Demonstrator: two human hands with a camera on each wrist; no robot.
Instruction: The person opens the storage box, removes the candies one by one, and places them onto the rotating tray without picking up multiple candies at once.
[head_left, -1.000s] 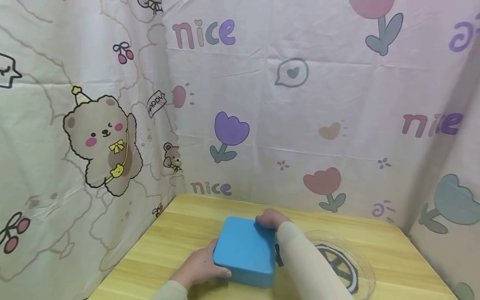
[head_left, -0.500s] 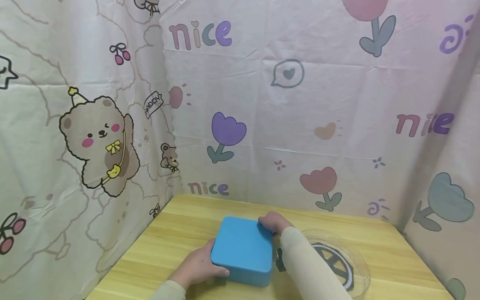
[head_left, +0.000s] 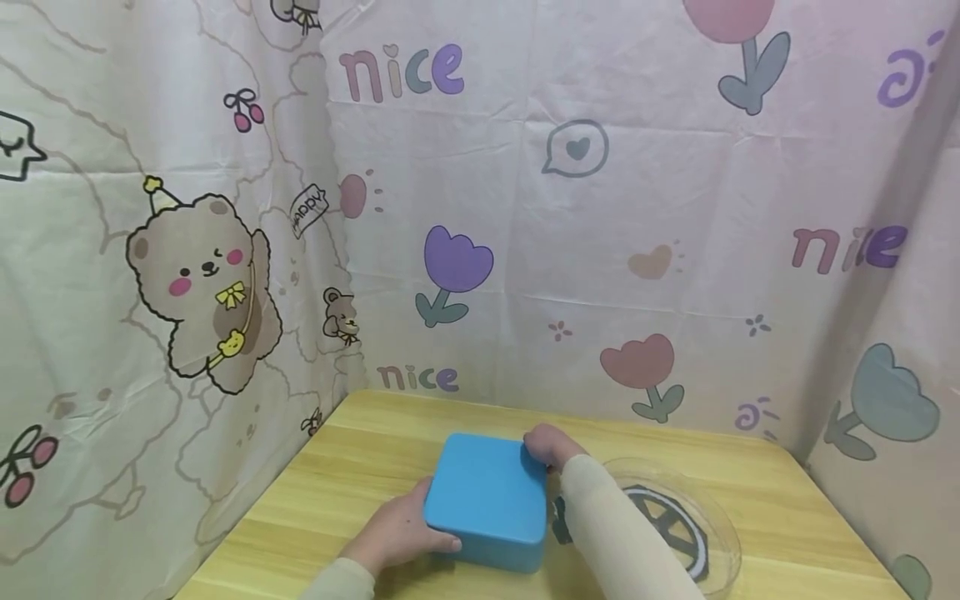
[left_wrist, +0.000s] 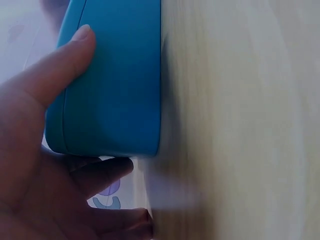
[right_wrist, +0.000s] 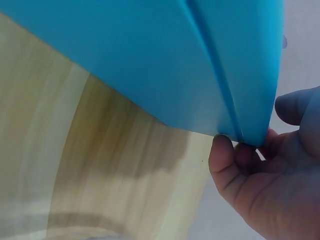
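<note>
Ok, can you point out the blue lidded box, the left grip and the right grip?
Blue lidded box (head_left: 486, 490): head view, middle of the lid's top.
Left grip (head_left: 399, 527): head view, back of it.
Right grip (head_left: 553, 445): head view, back of it.

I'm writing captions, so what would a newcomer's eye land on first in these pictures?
First, the bright blue, round-cornered box low in the middle of the head view, held at its near left corner by the left hand and at its far right corner by the right hand. Next, the winking brown cartoon bear printed on the pale cloth at the left.
</note>
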